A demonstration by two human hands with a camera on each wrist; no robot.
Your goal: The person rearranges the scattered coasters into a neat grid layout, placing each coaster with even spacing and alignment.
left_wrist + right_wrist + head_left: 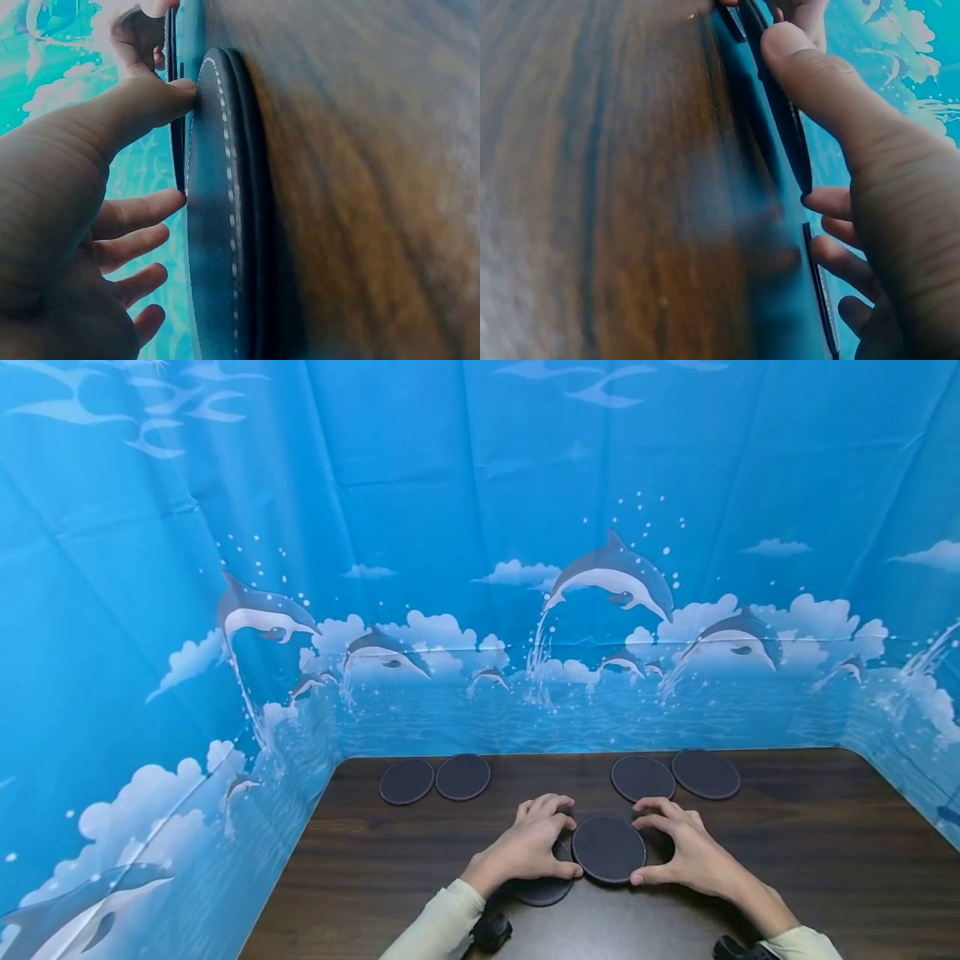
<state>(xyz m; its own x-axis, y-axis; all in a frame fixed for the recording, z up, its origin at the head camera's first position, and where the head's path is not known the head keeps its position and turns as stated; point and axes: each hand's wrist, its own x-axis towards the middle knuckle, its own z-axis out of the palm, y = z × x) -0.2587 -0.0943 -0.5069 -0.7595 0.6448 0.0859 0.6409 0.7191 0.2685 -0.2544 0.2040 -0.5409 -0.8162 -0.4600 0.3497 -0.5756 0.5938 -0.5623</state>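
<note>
A raised coaster point(609, 848) is held in the grip of left hand point(528, 845) and right hand point(692, 852). Five other coasters point(462, 777) are laid lower in frame; apparently this is left.

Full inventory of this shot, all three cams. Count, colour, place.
table: 1, dark brown wood grain, below the hanging
printed hanging: blue, behind and left of table; several grey-white dolphins and white clouds
far-left discs: 2, black, table's far edge
far-right discs: 2, black, table's far edge
near-left disc: at least 1 (edge looks layered), black, partly hidden
held disc: 1, black, centre, apparently raised
wrist devices: 2, black, one per wrist
sleeves: 2, pale, both forearms
left hand: 1, bare, pinching held disc's left side
right hand: 1, bare, pinching its right side
</note>
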